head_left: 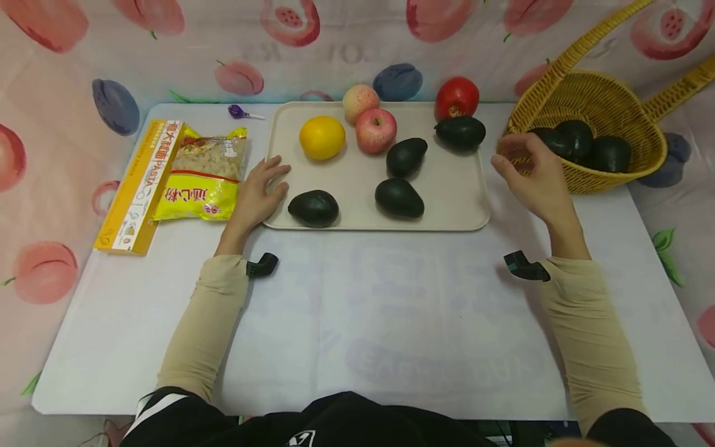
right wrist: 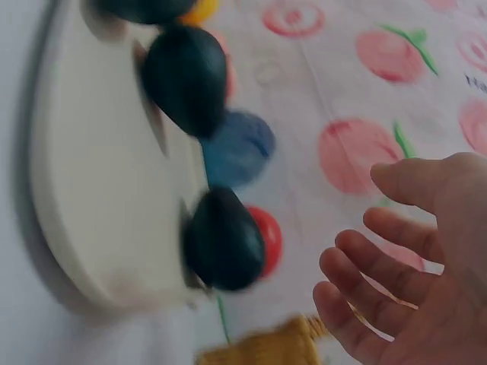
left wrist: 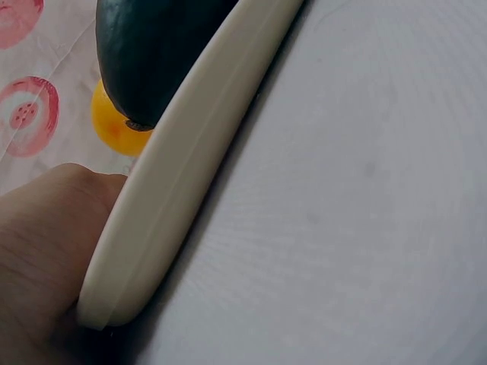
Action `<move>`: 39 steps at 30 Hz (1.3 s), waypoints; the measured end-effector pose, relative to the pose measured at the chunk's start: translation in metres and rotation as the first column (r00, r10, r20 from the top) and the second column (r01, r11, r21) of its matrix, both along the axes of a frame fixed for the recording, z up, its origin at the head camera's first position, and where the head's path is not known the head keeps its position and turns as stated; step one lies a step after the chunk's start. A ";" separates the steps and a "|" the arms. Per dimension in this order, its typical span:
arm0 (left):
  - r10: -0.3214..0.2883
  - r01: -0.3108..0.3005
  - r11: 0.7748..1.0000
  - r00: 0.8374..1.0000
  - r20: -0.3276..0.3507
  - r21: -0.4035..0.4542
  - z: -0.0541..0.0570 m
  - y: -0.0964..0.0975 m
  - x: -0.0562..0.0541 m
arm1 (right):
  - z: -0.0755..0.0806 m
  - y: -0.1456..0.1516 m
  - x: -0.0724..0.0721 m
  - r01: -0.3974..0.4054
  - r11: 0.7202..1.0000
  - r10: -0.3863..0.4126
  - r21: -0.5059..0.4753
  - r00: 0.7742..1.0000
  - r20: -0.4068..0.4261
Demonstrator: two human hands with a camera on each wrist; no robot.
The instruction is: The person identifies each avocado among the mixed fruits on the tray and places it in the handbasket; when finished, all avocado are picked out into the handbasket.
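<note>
A beige tray [head_left: 346, 180] bears several dark green avocados, among them one at its front left corner [head_left: 314, 208] and one at its right rim [head_left: 460, 133]. My left hand [head_left: 259, 194] rests at the tray's left rim, fingers loosely bent over the edge; its fingertips are out of sight in the left wrist view. Between the tray and a yellow wicker basket [head_left: 642, 177], my right hand [head_left: 536, 177] hovers with nothing in it. Its fingers [right wrist: 380, 277] are spread and slightly bent in the right wrist view. Dark avocados [head_left: 610, 154] lie inside the basket, partly behind that hand.
Also on the tray are a yellow lemon-like fruit [head_left: 322, 138], an apple [head_left: 376, 130], a peach [head_left: 360, 102] and a red tomato-like fruit [head_left: 457, 97]. Left of it lie a pasta box [head_left: 139, 186], a yellow pasta bag [head_left: 203, 177] and a purple lollipop [head_left: 237, 112].
</note>
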State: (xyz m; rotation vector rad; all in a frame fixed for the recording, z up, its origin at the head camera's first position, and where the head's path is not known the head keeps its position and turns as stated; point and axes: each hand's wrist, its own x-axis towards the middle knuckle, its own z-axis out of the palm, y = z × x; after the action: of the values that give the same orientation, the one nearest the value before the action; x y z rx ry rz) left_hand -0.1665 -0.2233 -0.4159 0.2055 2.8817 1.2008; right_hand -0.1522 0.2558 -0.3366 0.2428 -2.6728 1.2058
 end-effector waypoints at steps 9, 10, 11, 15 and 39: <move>-0.004 0.004 1.000 1.000 -0.017 0.013 -0.001 0.001 0.000 | -0.017 -0.053 -0.004 -0.282 0.959 0.280 0.011 0.957 0.077; -0.003 0.003 1.000 1.000 -0.017 0.012 0.000 0.001 0.000 | -0.018 -0.057 -0.005 -0.306 0.952 0.304 0.012 0.949 0.083; -0.003 0.003 1.000 1.000 -0.017 0.014 0.000 0.001 0.000 | -0.020 -0.061 -0.005 -0.326 0.945 0.324 0.013 0.942 0.086; -0.006 0.007 1.000 1.000 -0.023 0.016 -0.001 0.001 0.000 | -0.027 -0.074 -0.002 -0.371 0.928 0.368 0.022 0.925 0.094; 0.003 -0.003 1.000 1.000 -0.010 0.009 -0.001 0.001 -0.002 | -0.045 -0.092 0.007 -0.416 0.906 0.395 0.072 0.895 0.205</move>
State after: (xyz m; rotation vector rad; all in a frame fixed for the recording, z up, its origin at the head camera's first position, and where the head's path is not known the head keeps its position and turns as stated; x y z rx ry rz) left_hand -0.1690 -0.2220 -0.4172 0.2082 2.8871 1.2166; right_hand -0.1452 0.1637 -0.3813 0.7809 -2.9556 1.2340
